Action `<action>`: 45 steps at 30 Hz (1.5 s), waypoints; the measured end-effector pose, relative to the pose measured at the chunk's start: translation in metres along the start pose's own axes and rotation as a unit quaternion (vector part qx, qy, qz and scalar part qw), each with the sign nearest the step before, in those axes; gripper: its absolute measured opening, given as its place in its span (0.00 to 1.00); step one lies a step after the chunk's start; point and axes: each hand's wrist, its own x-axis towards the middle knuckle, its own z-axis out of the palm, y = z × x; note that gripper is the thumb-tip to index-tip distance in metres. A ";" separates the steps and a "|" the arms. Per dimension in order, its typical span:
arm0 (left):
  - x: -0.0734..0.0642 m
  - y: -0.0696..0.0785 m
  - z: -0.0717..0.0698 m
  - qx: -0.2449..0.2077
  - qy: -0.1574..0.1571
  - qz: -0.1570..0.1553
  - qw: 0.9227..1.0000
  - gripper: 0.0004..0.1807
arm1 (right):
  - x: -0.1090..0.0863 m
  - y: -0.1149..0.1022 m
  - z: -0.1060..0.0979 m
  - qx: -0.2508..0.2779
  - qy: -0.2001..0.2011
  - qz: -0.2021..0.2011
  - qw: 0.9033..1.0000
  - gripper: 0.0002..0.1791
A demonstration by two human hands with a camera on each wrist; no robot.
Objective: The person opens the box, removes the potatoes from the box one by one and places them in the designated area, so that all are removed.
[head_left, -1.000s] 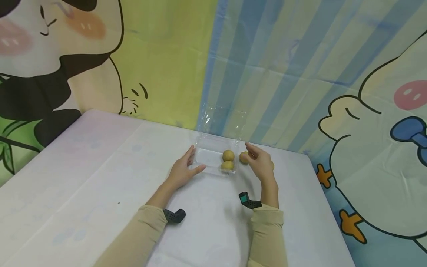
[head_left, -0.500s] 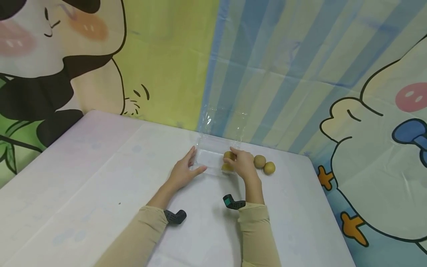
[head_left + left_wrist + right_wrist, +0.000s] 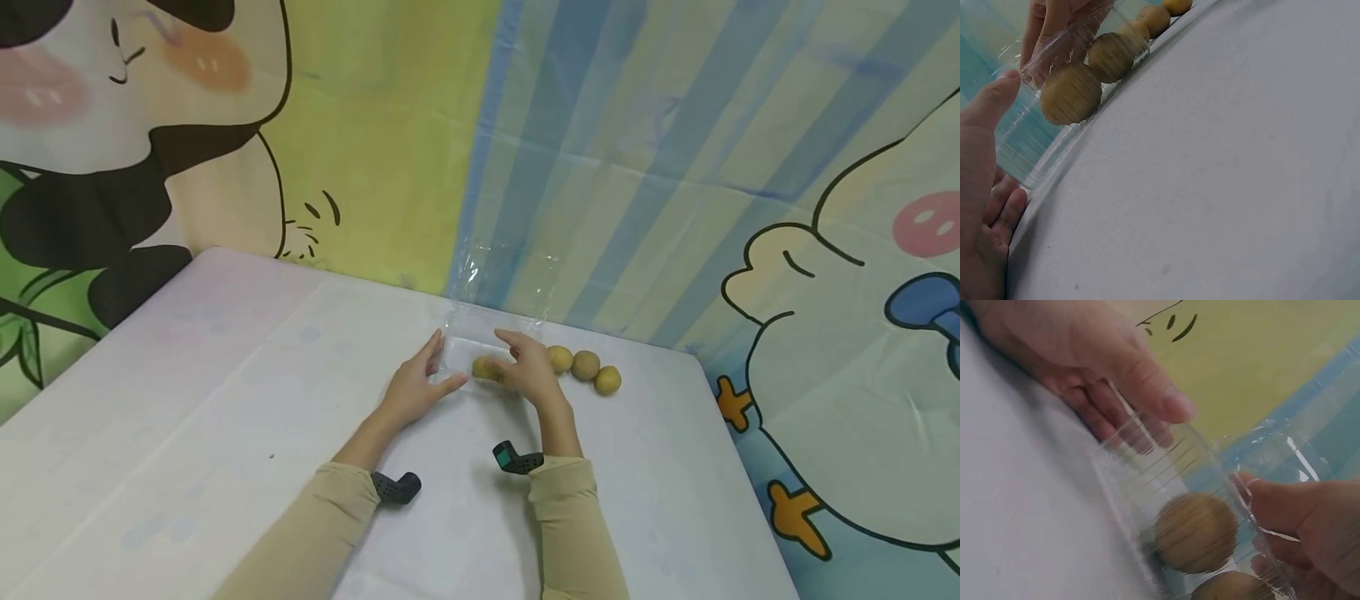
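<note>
A clear plastic clamshell box (image 3: pixel 458 354) stands near the table's far edge, its lid (image 3: pixel 474 271) raised at the back. My left hand (image 3: pixel 408 387) holds the box's left end, thumb against the front wall and fingers round the end. Two round yellow-brown fruits, perhaps kiwis or small potatoes, sit inside; the nearer fruit (image 3: pixel 1071 94) and the second fruit (image 3: pixel 1110 57) show through the front wall. Over the box is my right hand (image 3: pixel 531 371), thumb and index finger apart, its fingers behind the fruits. From the head it partly covers them. I see no grip on either fruit.
Three more such fruits lie in a row right of the box: a yellow one (image 3: pixel 559 359), a browner one (image 3: pixel 585 365) and another yellow one (image 3: pixel 607 381). A white cloth covers the table (image 3: pixel 225 433). Behind stands a printed cartoon curtain (image 3: pixel 375 150).
My right hand has come left from above the outside fruits into the box. At least one inside fruit has shifted left within it. My left hand has stayed on the box.
</note>
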 end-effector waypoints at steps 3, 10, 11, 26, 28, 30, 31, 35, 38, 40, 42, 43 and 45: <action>0.002 -0.001 -0.001 0.004 0.002 0.004 1.000 0.56 | 0.002 -0.001 0.001 -0.027 -0.023 -0.009 0.999 0.36; 0.005 -0.004 0.001 -0.001 0.005 0.012 1.000 0.57 | 0.006 -0.001 0.000 -0.050 -0.070 -0.055 0.995 0.38; 0.005 -0.004 0.001 -0.001 0.006 0.012 1.000 0.57 | 0.007 -0.001 0.000 -0.052 -0.074 -0.056 0.994 0.38; -0.001 -0.004 0.005 -0.002 0.008 -0.001 1.000 0.55 | 0.017 -0.005 0.015 0.005 -0.078 -0.056 0.995 0.39; -0.001 -0.003 0.005 -0.001 0.008 0.001 1.000 0.55 | 0.018 -0.005 0.017 -0.005 -0.074 -0.053 0.996 0.38; -0.001 -0.002 0.005 0.001 0.008 0.002 1.000 0.55 | 0.019 -0.005 0.018 -0.017 -0.068 -0.044 0.997 0.37; -0.001 -0.002 0.005 0.000 0.010 0.003 1.000 0.56 | 0.020 -0.005 0.018 -0.020 -0.065 -0.039 0.997 0.37; -0.001 0.001 0.003 -0.002 0.015 0.004 1.000 0.56 | 0.022 -0.005 0.019 -0.026 -0.054 -0.023 0.998 0.34; -0.001 0.002 0.003 -0.003 0.015 0.005 1.000 0.56 | 0.023 -0.006 0.020 -0.029 -0.051 -0.009 0.998 0.31; -0.001 0.002 0.003 0.000 0.013 0.006 1.000 0.56 | 0.023 -0.006 0.021 -0.025 -0.057 -0.002 0.998 0.29; -0.001 0.002 0.004 0.006 0.011 0.007 1.000 0.56 | 0.022 -0.005 0.023 -0.019 -0.064 0.001 0.998 0.29; -0.001 0.001 0.004 0.009 0.009 0.008 1.000 0.56 | 0.022 -0.005 0.023 -0.016 -0.067 0.000 0.998 0.30; -0.002 0.000 0.004 0.014 0.010 0.008 1.000 0.56 | 0.022 -0.005 0.025 -0.016 -0.072 -0.004 0.997 0.31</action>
